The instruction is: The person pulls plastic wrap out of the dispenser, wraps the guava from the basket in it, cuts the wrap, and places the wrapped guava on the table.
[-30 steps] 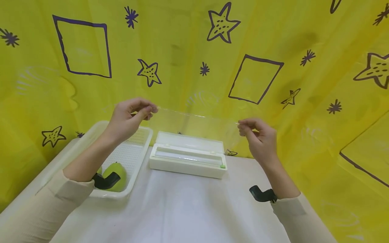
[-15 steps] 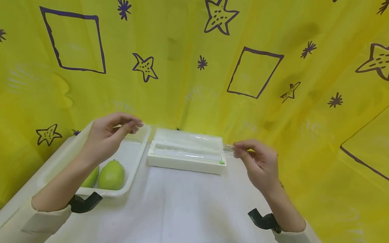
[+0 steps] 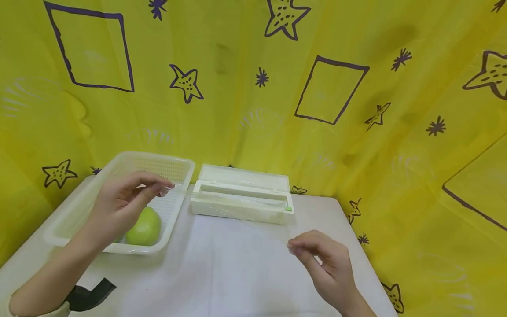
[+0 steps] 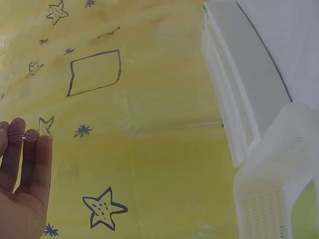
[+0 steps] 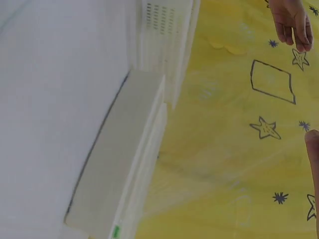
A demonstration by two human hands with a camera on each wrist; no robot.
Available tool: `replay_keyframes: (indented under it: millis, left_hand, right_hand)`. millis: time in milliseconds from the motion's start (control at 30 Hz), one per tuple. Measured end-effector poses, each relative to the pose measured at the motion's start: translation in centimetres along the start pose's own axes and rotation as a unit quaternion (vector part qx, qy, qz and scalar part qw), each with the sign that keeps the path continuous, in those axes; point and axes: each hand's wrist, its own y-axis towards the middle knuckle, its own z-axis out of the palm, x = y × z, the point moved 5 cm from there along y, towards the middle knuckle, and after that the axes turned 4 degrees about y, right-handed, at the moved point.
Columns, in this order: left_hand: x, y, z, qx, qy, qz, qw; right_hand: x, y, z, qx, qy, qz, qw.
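My left hand [image 3: 119, 209] is raised over the basket and pinches a corner of a clear sheet of cling film [image 4: 23, 136] between thumb and fingertips. My right hand [image 3: 328, 268], lower and nearer the front, has its thumb and index fingertips together on the sheet's other side. The film is so transparent that most of its outline is lost. Behind it stands a white cling film dispenser [image 3: 241, 213], its lid tipped back, with a green slide cutter [image 3: 288, 209] at the right end. Left of the dispenser, a white basket [image 3: 180, 220] holds a green pear [image 3: 143, 226]; my left hand partly covers it.
A yellow curtain [image 3: 229, 110] with drawn stars and squares rises directly behind the white-covered table [image 3: 233, 268]. The basket and dispenser stand close together near the table's back edge. The table's right edge slants down toward the front.
Both hands have come down and toward me with the film; the right hand dropped further. The sheet has passed from above the dispenser to in front of it. The head view has shifted slightly down.
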Motion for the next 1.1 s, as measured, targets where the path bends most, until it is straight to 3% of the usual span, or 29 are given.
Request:
replay_keyframes:
  millis: [167, 400, 667, 800, 967, 1100]
  left_hand:
    - [0.3, -1.6, 0.3, 0.002, -0.049, 0.023, 0.9986]
    - [0.5, -4.4, 1.2, 0.029, -0.078, 0.071, 0.994]
    - [-0.3, -7.3, 2.2, 0.066, -0.064, 0.145, 0.9852]
    - [-0.5, -8.7, 2.9, 0.095, -0.063, 0.151, 0.982]
    - [0.3, -10.3, 3.8, 0.13, -0.02, 0.129, 0.983]
    - [1.0, -11.5, 4.7, 0.154, -0.002, 0.136, 0.9786]
  right_hand:
    - [-0.4, -2.6, 1.3, 0.01, 0.014, 0.024, 1.0]
    - [-1.1, -5.9, 1.6, 0.017, -0.007, 0.102, 0.995]
    - [-1.5, -8.1, 1.2, 0.022, -0.019, 0.124, 0.992]
    - [-1.8, -9.3, 1.0, 0.055, -0.011, 0.146, 0.988]
    - [-2.9, -11.0, 1.1, 0.104, 0.018, 0.162, 0.981]
    - [-3.7, -12.2, 1.2, 0.124, 0.02, 0.186, 0.974]
